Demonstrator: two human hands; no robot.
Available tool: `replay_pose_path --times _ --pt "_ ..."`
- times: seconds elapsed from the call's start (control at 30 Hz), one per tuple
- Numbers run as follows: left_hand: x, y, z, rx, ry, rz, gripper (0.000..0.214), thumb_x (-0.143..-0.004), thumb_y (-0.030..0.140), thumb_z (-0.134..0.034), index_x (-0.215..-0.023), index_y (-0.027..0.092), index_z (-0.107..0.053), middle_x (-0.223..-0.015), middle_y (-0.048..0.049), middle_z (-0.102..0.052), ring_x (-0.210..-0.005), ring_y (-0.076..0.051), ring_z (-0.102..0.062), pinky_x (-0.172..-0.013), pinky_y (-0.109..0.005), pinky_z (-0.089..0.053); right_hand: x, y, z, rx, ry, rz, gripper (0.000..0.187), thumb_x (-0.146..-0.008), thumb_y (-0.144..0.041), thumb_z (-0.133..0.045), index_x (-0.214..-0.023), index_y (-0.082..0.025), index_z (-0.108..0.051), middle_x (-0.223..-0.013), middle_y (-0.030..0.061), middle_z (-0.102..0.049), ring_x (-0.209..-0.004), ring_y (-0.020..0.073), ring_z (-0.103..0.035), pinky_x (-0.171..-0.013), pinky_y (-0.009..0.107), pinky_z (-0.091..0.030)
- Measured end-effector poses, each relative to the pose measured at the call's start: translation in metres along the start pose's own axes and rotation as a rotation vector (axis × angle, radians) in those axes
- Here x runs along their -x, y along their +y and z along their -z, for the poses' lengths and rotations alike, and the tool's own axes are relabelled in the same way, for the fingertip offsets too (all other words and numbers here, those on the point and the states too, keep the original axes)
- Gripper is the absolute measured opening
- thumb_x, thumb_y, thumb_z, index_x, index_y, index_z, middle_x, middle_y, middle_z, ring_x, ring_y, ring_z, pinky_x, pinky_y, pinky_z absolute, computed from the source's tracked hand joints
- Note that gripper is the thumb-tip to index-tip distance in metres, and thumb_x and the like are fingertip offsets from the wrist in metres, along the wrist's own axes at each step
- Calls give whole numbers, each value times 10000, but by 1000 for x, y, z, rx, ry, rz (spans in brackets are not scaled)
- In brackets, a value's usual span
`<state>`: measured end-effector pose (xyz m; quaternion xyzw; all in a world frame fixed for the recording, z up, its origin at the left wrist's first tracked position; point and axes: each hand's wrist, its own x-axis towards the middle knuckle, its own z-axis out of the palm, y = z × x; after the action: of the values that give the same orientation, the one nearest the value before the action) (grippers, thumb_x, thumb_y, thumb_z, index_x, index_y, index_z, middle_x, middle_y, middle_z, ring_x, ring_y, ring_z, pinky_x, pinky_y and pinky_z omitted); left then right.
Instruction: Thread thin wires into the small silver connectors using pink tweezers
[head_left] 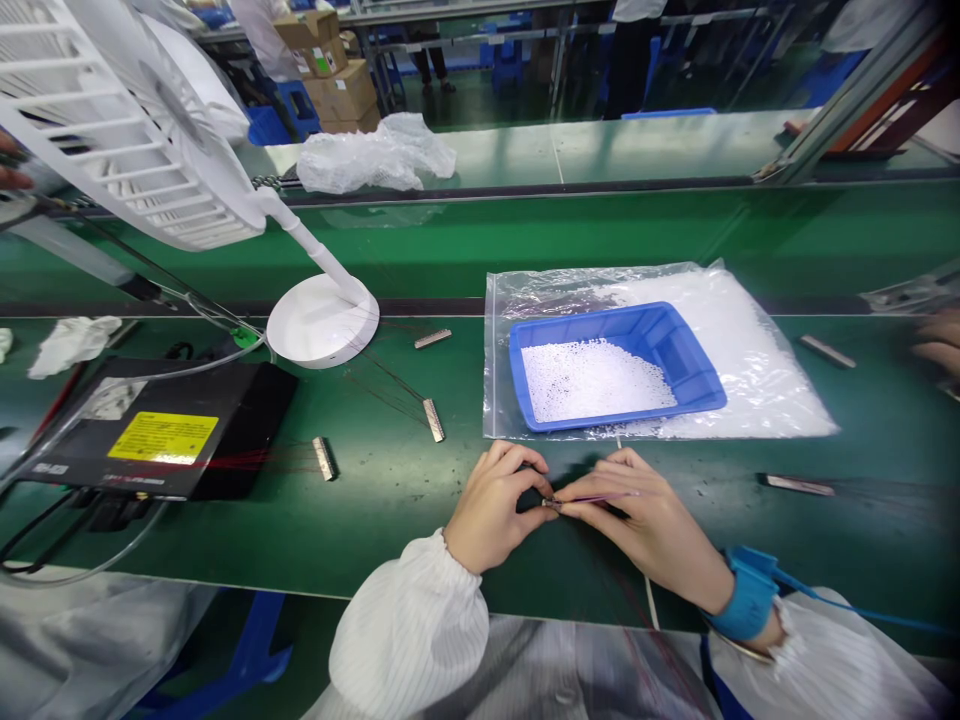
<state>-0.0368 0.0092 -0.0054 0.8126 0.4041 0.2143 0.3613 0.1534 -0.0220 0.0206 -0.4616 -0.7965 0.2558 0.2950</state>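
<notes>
My left hand [499,505] pinches a small metallic block [551,503] between thumb and fingertips, just in front of the blue bin. Against its right end, the closed fingertips of my right hand [645,520] hold a thin pinkish strand [600,497], which looks like wire. The fingers partly cover the block and the strand's tip. A blue wrist strap [750,592] with a cord circles my right wrist. Similar small blocks with fine wires lie around: one [433,420] left of the bin, another [325,459] near the black box, and one [799,485] to the right.
The blue bin [619,408] holds small white beads and rests on a clear bag of white beads [750,350]. A white fan [322,320] and a black box with a yellow label [165,437] stand left. At the right edge, another person's hand [941,340] shows, blurred.
</notes>
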Motion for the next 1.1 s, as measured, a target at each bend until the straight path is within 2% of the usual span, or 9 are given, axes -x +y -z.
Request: replay_pose_path --times 0.37,0.7,1.1 --pt "0 1 1 -21 -2 6 74 -784 251 -690 -802 196 -644 -1035 -42 -616 -1002 -217 -501 -834 -366 -432 1 1 0 46 5 25 125 -903 -244 -525 -913 -238 -649 -843 -26 -722 -704 115 -620 -685 337 -421" --pt "0 0 0 2 0 9 95 -757 224 -720 -788 196 -635 -1036 -28 -614 -1006 -215 -496 -846 -364 -420 1 1 1 -36 18 31 105 -901 -202 -530 -896 -226 -632 -849 -24 -719 -689 115 -593 -689 351 -374" --pt "0 0 0 2 -7 9 113 -738 198 -737 -791 197 -637 -1045 -23 -612 -1010 -214 -492 -859 -364 -413 2 5 3 -13 40 1 103 -896 -203 -541 -880 -226 -640 -858 -23 -724 -678 118 -588 -693 363 -381"
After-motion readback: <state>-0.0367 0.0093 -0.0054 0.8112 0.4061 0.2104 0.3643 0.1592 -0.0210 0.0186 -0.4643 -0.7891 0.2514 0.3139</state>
